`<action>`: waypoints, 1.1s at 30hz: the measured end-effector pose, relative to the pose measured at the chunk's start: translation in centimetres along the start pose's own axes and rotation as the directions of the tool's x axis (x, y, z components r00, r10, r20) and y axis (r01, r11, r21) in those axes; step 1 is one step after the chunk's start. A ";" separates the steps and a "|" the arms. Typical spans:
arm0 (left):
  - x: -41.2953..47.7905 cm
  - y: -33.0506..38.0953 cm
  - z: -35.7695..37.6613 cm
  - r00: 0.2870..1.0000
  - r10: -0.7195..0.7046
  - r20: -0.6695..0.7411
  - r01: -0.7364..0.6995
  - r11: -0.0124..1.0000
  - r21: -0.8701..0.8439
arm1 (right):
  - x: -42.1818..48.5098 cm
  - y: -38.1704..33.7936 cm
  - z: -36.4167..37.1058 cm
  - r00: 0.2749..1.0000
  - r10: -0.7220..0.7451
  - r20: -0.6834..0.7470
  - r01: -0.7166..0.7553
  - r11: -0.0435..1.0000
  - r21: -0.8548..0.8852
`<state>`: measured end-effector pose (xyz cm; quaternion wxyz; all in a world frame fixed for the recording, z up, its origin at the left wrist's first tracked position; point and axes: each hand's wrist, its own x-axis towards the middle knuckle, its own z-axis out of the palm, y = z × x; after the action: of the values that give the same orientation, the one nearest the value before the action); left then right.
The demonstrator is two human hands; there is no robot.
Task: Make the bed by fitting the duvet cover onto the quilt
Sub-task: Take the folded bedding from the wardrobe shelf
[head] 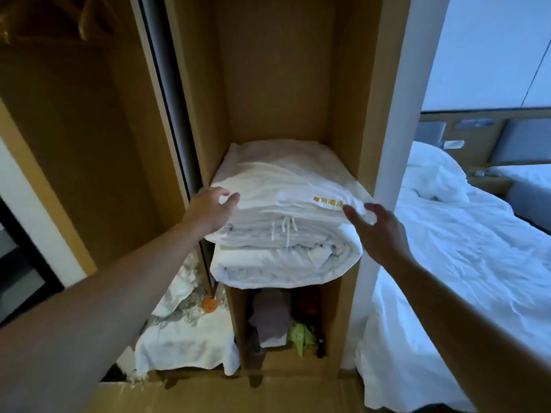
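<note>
Wardrobe panelling (74, 138) fills the left side, its dark sliding-door edge (167, 93) running down beside a narrow open shelf bay (277, 84). Crumpled white cloth (182, 338) lies on the floor at the foot of that door edge. The left hand (211, 210) rests on the left front corner of the folded white bedding (283, 219), fingers spread and lightly bent over its top layer, thumb just under the edge. The bedding fills the bay from wall to wall and bulges out past the shelf lip, with tall free space above it. Below it, a lower cubby (283, 320) holds a jumble of small items. The right hand (378, 231) hovers at the bundle's right front corner, fingers apart, fingertips at the cloth beside the yellow lettering (328, 201). Beyond the white wall edge (396, 114), a bed (462, 263) with rumpled white linen lies to the right.
</note>
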<state>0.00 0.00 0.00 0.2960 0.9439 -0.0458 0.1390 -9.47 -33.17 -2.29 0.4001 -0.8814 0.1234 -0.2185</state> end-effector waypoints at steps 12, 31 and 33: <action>13.0 -5.9 8.8 0.806 -0.581 0.114 0.546 0.804 0.234 | 17.6 0.4 14.3 0.881 0.387 0.273 -0.370 0.922 -0.113; 11.1 -15.0 15.1 0.593 -0.550 0.588 0.798 0.498 -0.339 | 18.6 11.5 16.9 0.653 0.596 0.468 -0.631 0.770 -0.099; 11.0 -15.0 15.3 0.586 -0.532 0.611 0.800 0.499 -0.333 | 18.5 11.9 17.2 0.635 0.586 0.503 -0.631 0.769 -0.100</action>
<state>16.61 3.48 -17.03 0.5798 0.7491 0.2295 -0.2238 14.54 -36.93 -16.05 0.5050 -0.7948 0.2940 0.1635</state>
